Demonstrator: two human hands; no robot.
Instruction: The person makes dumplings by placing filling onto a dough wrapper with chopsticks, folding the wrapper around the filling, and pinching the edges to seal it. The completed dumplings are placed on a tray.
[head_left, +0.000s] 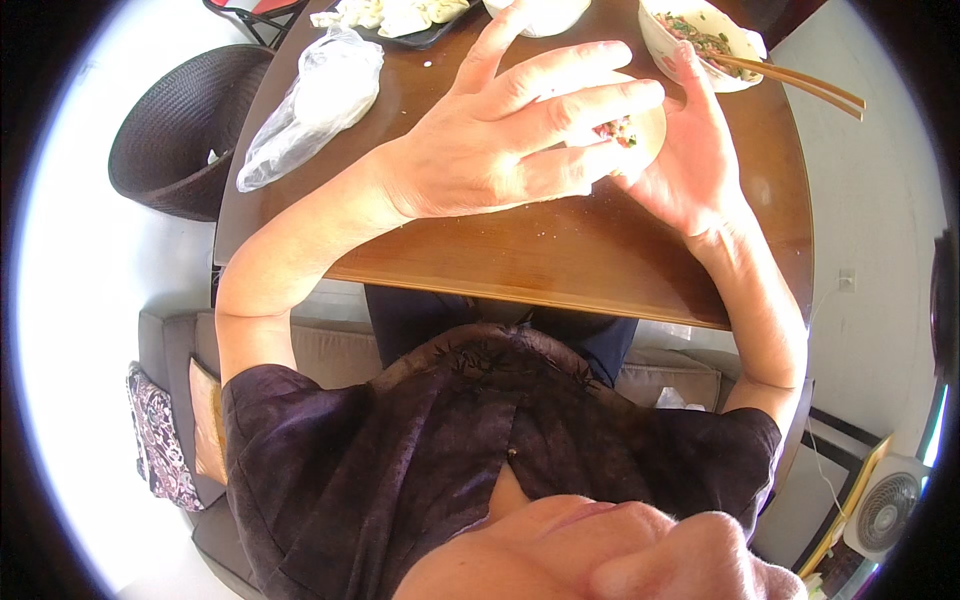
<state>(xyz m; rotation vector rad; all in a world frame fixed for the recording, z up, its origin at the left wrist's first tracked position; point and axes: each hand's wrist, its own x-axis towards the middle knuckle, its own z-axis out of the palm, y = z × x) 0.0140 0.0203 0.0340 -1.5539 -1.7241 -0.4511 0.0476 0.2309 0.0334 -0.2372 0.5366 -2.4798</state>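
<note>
Between my two hands is a round dumpling wrapper (651, 142) with meat and green filling (619, 132) on it. My left hand (499, 139) lies over the wrapper from the left, fingers spread and partly covering it. From the right, my right hand (694, 161) is at the wrapper's edge with its palm turned up and the thumb raised. Just beyond my right hand stands a bowl of filling (705, 45), with a pair of wooden chopsticks (814, 79) resting in it and sticking out to the right.
A dark tray (427, 34) at the top holds several pale dumplings (405, 15). Beside it is a white bowl (547, 19). A clear plastic bag with white contents (322, 90) lies on the wooden table (525, 255) at left. A dark woven basket (180, 127) stands beyond the table's left edge.
</note>
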